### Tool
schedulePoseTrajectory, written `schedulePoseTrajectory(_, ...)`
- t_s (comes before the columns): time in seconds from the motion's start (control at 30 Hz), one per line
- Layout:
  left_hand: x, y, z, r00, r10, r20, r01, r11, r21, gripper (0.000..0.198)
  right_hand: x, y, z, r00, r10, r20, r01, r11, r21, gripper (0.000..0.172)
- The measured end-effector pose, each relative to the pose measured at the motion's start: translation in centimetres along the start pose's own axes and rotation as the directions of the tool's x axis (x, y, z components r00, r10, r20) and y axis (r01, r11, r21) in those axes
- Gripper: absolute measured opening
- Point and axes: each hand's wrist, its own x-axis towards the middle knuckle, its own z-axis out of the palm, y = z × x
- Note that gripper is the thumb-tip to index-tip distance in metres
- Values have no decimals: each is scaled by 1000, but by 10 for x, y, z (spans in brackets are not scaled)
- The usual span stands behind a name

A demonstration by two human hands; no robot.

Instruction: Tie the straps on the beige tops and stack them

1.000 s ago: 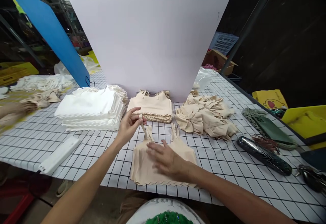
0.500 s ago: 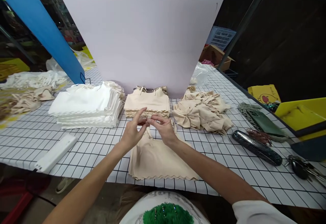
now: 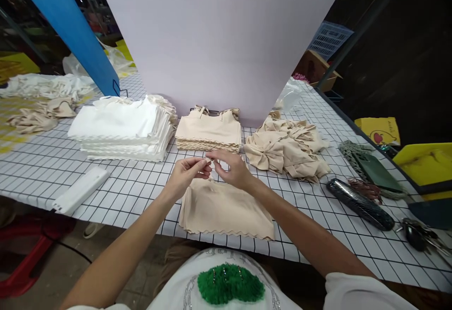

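A beige garment (image 3: 226, 209) with a wavy hem lies flat near the table's front edge. Above its top end, my left hand (image 3: 189, 173) and my right hand (image 3: 233, 169) meet fingertip to fingertip. Both pinch a small beige strap (image 3: 209, 160), which seems to belong to this garment; its exact form is hidden by the fingers. Just behind the hands sits a neat stack of beige garments (image 3: 208, 129). Crumpled beige garments (image 3: 287, 147) are heaped to the right of it, and a thick stack of white garments (image 3: 122, 129) is on the left.
On the checked tablecloth (image 3: 134, 197), a white power strip (image 3: 82, 190) lies at left. To the right are a black glossy case (image 3: 360, 204), a green phone (image 3: 379, 173) and keys (image 3: 423, 237). A tall pale board (image 3: 226, 42) rises behind the stacks.
The view has shifted slightly. My left fingers have curled in around the strap, and my right hand has turned, its fingers now reaching over the left fingertips.
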Motion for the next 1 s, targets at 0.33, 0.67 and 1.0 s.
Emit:
schedulePoseTrajectory(0.33,-6,-9,1,997,72,21,-75,987,140,33,-2,-11,-5,951,306,51,-304,884,356,20)
schedulePoseTrajectory(0.67,-16,-28,-6,982,165,96,-190,845,500,23,-14,3,-4,931,357,72,-361,879,310,12)
schedulePoseTrajectory(1.0,-34,-64,5,994,88,67,-98,415,905,20,-59,15,18,943,313,116,-331,923,195,8)
